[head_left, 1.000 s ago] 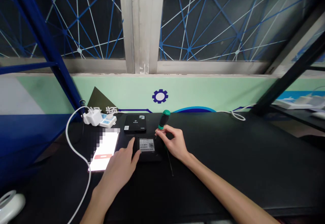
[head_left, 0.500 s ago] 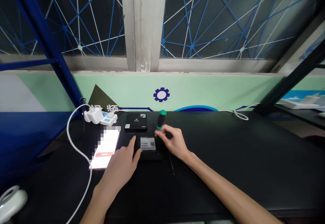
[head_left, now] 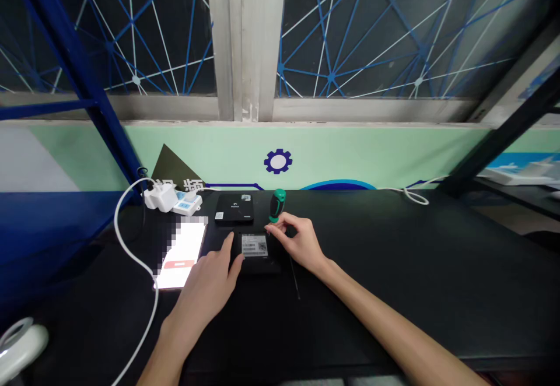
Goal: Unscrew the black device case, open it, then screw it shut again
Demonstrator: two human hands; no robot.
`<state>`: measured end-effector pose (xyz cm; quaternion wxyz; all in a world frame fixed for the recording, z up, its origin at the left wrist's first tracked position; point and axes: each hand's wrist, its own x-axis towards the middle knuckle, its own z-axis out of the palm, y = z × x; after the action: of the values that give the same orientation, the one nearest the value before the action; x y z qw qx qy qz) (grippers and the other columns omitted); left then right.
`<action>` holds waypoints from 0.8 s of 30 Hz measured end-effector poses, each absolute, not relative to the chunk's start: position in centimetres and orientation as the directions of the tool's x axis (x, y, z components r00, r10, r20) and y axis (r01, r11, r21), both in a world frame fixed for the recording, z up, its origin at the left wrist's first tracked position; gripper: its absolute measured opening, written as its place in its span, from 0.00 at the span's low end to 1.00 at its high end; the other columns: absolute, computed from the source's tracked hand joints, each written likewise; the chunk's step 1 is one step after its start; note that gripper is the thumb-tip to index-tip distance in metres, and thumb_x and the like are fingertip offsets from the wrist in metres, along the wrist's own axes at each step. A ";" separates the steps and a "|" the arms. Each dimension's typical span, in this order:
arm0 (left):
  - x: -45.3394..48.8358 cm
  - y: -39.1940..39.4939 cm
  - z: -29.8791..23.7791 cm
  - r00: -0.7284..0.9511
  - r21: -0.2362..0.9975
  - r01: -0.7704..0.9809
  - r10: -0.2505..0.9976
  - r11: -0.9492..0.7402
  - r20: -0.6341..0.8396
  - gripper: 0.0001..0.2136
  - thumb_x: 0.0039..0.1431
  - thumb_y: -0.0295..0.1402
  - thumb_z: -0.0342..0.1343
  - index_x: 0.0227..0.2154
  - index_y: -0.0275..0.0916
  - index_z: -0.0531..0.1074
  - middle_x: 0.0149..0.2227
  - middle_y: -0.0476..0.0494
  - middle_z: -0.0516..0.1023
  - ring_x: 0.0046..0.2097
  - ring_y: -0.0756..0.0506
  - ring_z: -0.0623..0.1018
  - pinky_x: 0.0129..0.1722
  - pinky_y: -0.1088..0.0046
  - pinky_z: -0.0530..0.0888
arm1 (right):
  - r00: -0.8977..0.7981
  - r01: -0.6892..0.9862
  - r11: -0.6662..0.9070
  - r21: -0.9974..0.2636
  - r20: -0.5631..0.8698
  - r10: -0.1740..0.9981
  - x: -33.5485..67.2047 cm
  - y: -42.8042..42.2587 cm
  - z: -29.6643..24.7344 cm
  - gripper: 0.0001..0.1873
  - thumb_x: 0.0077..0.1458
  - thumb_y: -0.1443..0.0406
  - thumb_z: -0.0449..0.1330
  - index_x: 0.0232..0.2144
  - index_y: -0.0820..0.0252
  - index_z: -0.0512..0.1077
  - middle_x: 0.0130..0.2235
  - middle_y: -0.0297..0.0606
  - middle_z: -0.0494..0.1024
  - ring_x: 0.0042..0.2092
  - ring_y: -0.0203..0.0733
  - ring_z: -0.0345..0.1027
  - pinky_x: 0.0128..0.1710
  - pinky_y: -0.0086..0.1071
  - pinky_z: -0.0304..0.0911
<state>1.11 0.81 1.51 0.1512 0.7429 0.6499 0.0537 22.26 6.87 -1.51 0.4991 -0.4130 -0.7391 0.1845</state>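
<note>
While the left hand (head_left: pixel 212 275) is resting on the flat black box with a white printed label (head_left: pixel 257 251), the right hand (head_left: pixel 301 243) is holding the screwdriver with a green-and-black handle (head_left: pixel 277 204) near that box's far right corner. Left fingers: index is stretching along the box's left side, thumb is touching down beside the label, the two are standing apart, not gripping; can't tell on the rest, mostly hidden. Right fingers: thumb and index are pinching in on the shaft just below the handle; handle is standing nearly upright above them. Tip is too small to make out, so can't tell if it is sitting in a screw. Labelled box is lying on the black tabletop (head_left: pixel 415 292), between the two hands. Thin dark metal rod (head_left: pixel 295 281) is lying right of it, upper end hiding under the right hand. Second flat black box with a small white sticker (head_left: pixel 234 206) is sitting just behind the labelled one. Flat device with a bright white screen (head_left: pixel 184 252) is lying left, part of the screen showing as pixel blocks. White plastic power strip (head_left: pixel 189 204) is sitting behind that, with a thick white cable (head_left: pixel 117 223) looping toward the near edge
</note>
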 end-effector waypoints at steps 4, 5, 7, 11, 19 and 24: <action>1.1 0.9 1.3 0.144 0.286 0.952 0.984 -0.108 -0.106 0.27 0.72 0.41 0.40 0.69 0.35 0.52 0.38 0.37 0.81 0.41 0.36 0.81 0.34 0.67 0.69 | -0.152 0.425 0.586 -0.690 0.583 0.798 22.2 6.8 -1.5 0.14 0.59 0.59 0.63 0.25 0.59 0.71 0.24 0.34 0.75 0.26 0.36 0.66 0.29 0.29 0.62; 1.0 0.9 1.2 0.145 0.287 0.952 0.984 -0.110 -0.104 0.27 0.72 0.41 0.40 0.69 0.35 0.52 0.38 0.37 0.81 0.41 0.35 0.81 0.35 0.67 0.69 | -0.150 0.426 0.583 -0.692 0.582 0.799 22.2 6.8 -1.5 0.14 0.59 0.59 0.63 0.24 0.59 0.70 0.24 0.34 0.75 0.26 0.36 0.66 0.29 0.29 0.62; 1.0 0.9 1.2 0.147 0.288 0.951 0.984 -0.113 -0.100 0.27 0.72 0.41 0.40 0.69 0.35 0.52 0.38 0.37 0.81 0.42 0.35 0.81 0.35 0.66 0.69 | -0.146 0.427 0.577 -0.696 0.577 0.803 22.1 6.8 -1.5 0.14 0.60 0.59 0.63 0.24 0.59 0.70 0.24 0.34 0.75 0.26 0.36 0.66 0.29 0.29 0.62; 1.0 0.8 1.3 0.153 0.300 0.947 0.983 -0.115 -0.106 0.27 0.72 0.41 0.39 0.69 0.34 0.52 0.38 0.37 0.81 0.41 0.36 0.81 0.34 0.67 0.69 | -0.142 0.420 0.573 -0.704 0.572 0.808 22.2 6.8 -1.5 0.14 0.60 0.58 0.63 0.25 0.58 0.70 0.25 0.34 0.75 0.26 0.36 0.66 0.29 0.29 0.63; 1.0 0.7 1.7 0.169 0.322 0.939 0.979 -0.124 -0.117 0.27 0.72 0.41 0.39 0.69 0.34 0.51 0.38 0.36 0.81 0.39 0.37 0.81 0.32 0.69 0.68 | -0.152 0.442 0.584 -0.681 0.585 0.797 22.1 6.8 -1.3 0.15 0.61 0.60 0.61 0.24 0.58 0.67 0.25 0.33 0.75 0.27 0.37 0.68 0.30 0.30 0.63; 0.9 0.7 1.4 0.169 0.331 0.935 0.980 -0.127 -0.102 0.27 0.72 0.41 0.39 0.69 0.34 0.51 0.35 0.39 0.81 0.38 0.38 0.81 0.32 0.69 0.69 | -0.160 0.452 0.592 -0.667 0.592 0.789 22.1 6.8 -1.3 0.14 0.61 0.61 0.61 0.24 0.58 0.67 0.25 0.33 0.75 0.26 0.36 0.67 0.30 0.29 0.63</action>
<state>0.85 0.74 1.40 0.1611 0.7473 0.6408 0.0701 22.15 6.76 -1.31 0.4950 -0.4181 -0.7424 0.1705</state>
